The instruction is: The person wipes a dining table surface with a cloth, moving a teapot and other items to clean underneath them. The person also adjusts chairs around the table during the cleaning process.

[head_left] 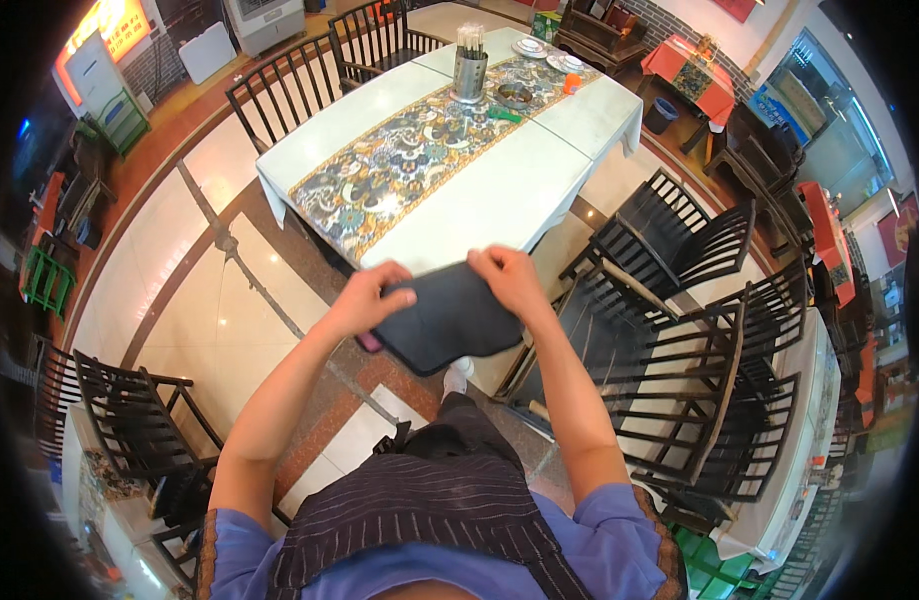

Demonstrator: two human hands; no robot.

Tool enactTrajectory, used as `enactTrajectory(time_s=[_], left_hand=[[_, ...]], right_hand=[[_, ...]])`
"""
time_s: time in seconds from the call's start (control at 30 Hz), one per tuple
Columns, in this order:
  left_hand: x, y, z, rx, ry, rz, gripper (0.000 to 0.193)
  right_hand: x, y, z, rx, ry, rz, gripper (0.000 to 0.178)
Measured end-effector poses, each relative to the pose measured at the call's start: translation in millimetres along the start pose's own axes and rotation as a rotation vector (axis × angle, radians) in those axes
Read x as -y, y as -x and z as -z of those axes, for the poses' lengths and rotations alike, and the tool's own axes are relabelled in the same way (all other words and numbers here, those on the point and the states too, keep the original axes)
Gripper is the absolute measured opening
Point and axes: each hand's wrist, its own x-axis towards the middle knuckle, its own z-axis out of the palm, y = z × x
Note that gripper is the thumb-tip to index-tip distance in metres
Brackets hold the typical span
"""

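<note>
Now holding a dark grey folded cloth (448,318) in mid-air, just short of the near edge of the worktop (500,185). Left hand (370,298) closed on the cloth's left corner, thumb on top; right hand (510,278) pinching its upper right edge. Farther along the worktop: a patterned runner (410,160), a metal chopstick holder (469,70), small white dishes (536,46). Right of the worktop, 2 black slatted chairs (680,235); below the cloth, pale floor tiles (215,320).

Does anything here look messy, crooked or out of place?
Nothing really stands out. Both hands, left hand and right hand, hold a dark folded cloth near the table. Its patterned runner lies straight, and the utensil holder stands upright.
</note>
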Motion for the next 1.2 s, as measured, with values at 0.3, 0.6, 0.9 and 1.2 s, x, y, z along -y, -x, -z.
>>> enactTrajectory(time_s=[0.3,0.6,0.9,1.2], left_hand=[[132,-128,-14,-0.426,-0.221,-0.020,0.031],[192,-151,-38,-0.615,-0.406,0.080,0.044],[174,-179,-76,-0.334,-0.603,0.209,0.085],[166,-181,-72,-0.324,-0.666,0.315,0.086]], right_hand=[[-133,-143,-102,-0.116,0.523,0.166,0.059],[-182,-159,-106,0.128,0.765,0.340,0.060],[-283,-315,21,-0.300,1.021,-0.120,0.062],[-234,-244,7,0.195,0.838,0.248,0.068]])
